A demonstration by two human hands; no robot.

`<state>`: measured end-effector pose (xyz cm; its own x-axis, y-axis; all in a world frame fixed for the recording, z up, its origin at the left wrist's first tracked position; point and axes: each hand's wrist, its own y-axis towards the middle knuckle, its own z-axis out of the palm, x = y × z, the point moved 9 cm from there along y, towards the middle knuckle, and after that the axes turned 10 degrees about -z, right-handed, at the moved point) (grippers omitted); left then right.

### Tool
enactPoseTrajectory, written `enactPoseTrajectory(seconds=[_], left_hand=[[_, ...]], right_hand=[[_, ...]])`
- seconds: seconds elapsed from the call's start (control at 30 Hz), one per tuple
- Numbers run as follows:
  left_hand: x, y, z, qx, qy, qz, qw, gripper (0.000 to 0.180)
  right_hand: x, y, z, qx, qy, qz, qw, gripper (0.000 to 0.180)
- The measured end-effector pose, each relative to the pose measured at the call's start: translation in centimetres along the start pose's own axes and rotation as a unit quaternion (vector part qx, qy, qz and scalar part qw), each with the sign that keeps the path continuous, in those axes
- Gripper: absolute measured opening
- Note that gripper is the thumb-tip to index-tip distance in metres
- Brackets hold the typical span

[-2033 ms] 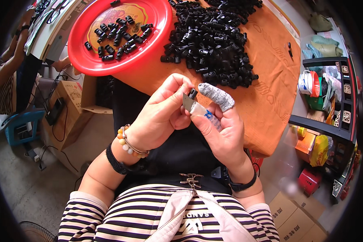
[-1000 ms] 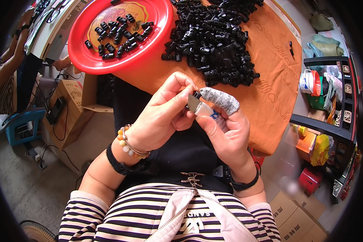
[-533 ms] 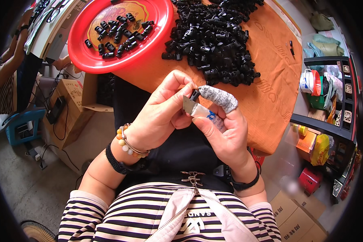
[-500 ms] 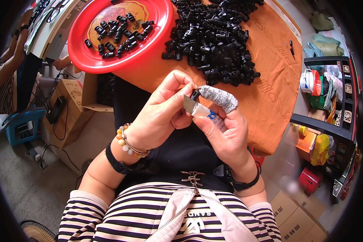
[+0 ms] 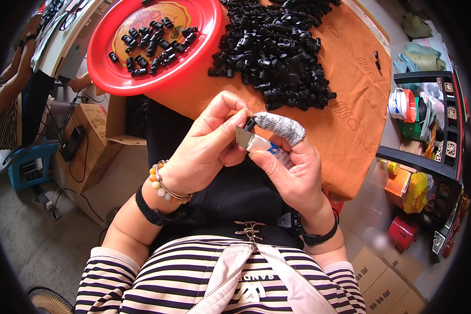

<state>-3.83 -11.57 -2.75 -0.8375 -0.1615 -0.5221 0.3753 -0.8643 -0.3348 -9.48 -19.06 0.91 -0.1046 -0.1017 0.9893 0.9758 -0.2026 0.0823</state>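
My left hand [image 5: 206, 133] is closed, its thumb and index finger pinching a small black plastic cord lock [image 5: 249, 124]. In my right hand [image 5: 293, 167] is a short flat metal blade [image 5: 243, 137] whose grip is wrapped in white material with blue marks. A grey knitted cover [image 5: 280, 125] sheathes the right index finger, which reaches over to the cord lock. The blade lies against or right beside the cord lock; its edge is partly hidden by my left fingers. Both hands are held above my lap, just in front of the table edge.
An orange cloth covers the table [image 5: 350, 141]. On it lie a large heap of black cord locks [image 5: 277, 52] and a red round tray [image 5: 102, 68] holding several more. A black rack [image 5: 418, 159] stands at right, a cardboard box [image 5: 91, 141] at left. Another person's arm [image 5: 13, 78] shows far left.
Both hands keep the same grip on the cord lock and the blade. They have shifted very slightly to the left in view, as have the tray and the heap.
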Motion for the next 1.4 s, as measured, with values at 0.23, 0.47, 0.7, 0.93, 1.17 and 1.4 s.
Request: enactPoseTrajectory(seconds=[0.23,0.47,0.7,0.93,1.17,1.4], left_hand=[[0.2,-0.1,0.2,0.013,-0.006,-0.013,1.0,0.008],[0.9,0.0,0.5,0.015,-0.022,-0.044,0.999,0.011],[1.3,0.1,0.7,0.014,-0.024,-0.068,0.997,0.013],[1.4,0.2,0.6,0.031,-0.036,-0.075,0.996,0.013],[1.3,0.7,-0.2,-0.005,-0.021,-0.072,0.997,0.011],[-4.4,-0.4,-2.9,-0.087,0.006,0.065,0.994,0.017]], right_hand=[[-0.1,-0.1,-1.0,-0.031,-0.033,-0.046,0.998,0.035],[0.3,0.6,-1.7,-0.094,0.061,-0.038,0.993,0.046],[-0.7,1.8,-0.2,-0.051,0.058,-0.023,0.997,0.052],[-1.0,2.5,-1.8,-0.085,-0.011,-0.023,0.996,0.05],[-1.4,2.8,-1.8,-0.113,0.072,-0.018,0.991,0.047],[-1.6,1.8,-6.1,-0.167,-0.058,-0.024,0.984,0.043]])
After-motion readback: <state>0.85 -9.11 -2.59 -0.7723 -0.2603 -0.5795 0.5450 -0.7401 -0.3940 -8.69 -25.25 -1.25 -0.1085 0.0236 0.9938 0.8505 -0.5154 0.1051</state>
